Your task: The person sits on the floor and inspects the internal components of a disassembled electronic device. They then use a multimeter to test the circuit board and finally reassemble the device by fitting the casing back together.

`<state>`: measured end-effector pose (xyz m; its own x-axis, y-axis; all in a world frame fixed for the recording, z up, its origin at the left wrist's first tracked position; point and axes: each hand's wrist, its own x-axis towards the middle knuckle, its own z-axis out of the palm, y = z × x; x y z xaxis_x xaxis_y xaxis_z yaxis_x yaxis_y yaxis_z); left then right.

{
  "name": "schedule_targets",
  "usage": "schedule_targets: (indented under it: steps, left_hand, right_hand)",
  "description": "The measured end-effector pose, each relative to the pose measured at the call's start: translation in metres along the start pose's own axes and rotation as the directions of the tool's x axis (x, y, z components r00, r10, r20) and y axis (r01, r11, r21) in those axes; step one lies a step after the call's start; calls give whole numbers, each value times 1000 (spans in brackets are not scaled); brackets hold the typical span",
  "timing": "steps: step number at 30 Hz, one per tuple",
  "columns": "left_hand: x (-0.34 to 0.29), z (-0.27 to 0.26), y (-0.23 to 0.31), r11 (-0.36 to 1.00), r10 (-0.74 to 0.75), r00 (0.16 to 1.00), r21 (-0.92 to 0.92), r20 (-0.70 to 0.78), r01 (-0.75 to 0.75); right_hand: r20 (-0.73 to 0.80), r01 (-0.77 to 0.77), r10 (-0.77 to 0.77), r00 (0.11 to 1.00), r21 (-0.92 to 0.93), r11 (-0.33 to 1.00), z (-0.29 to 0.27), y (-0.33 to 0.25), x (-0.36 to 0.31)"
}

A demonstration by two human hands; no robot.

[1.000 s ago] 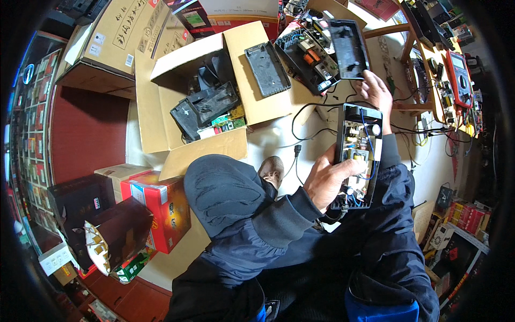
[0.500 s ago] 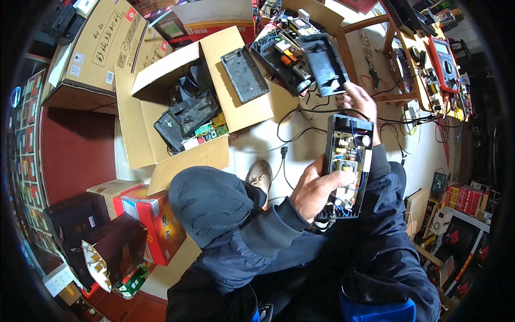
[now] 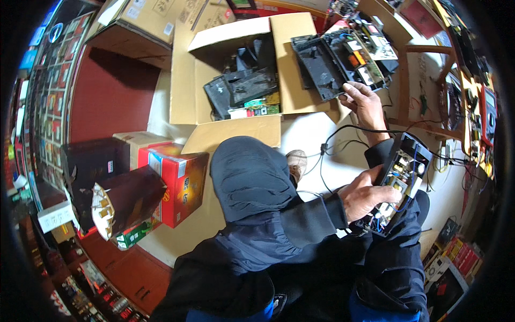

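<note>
My left hand [image 3: 369,196] is closed around an open black power supply case [image 3: 399,185], thumb pressed on the parts inside. Its tray shows a circuit board with capacitors, a yellow-topped transformer and blue wires. Farther out, my right hand [image 3: 366,107] pinches the near corner of a black plastic cover [image 3: 323,67], hollow side up. This cover hangs over the right flap of the cardboard box, hiding most of another dark cover there. Just right of it lies another opened power supply [image 3: 357,56] with an orange-wrapped part. A black cable [image 3: 351,126] runs between my hands.
An open cardboard box [image 3: 188,91] holds black casings [image 3: 249,86] and green circuit boards [image 3: 255,109]. A red carton [image 3: 185,185] stands left of my knee. At right are a wooden stool [image 3: 429,126] and a red multimeter [image 3: 487,115]; cables trail across the floor.
My view has swung left, so the scene sits farther right and higher. My right hand has carried the cover left, over the box flap. My left hand keeps hold of the power supply.
</note>
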<state>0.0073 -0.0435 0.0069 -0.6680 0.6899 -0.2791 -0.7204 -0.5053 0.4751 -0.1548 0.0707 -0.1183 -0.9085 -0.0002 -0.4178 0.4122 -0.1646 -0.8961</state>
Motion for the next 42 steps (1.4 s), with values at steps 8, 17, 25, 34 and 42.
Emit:
schedule_targets:
  steps: [8,17,25,34,42]
  left_hand:
    - [6,-8,-3,996,68,997,58,-22,-66]
    - [7,-5,2,982,187,982,-14,-33,-187]
    - [7,-4,3,960,281,955,5,-92,-282]
    - [-7,-19,10,942,333,932,21,-140,-334]
    - [-35,-40,5,949,299,929,173,-220,-265]
  right_hand:
    - [94,-6,-2,996,92,996,7,2,1]
    - [-35,-85,86,996,36,996,-59,17,-34]
    - [-34,-20,21,999,37,999,-106,16,-88]
    - [-18,120,-119,993,132,984,-135,-7,-130]
    - [-110,249,-240,965,77,966,-146,-85,-133]
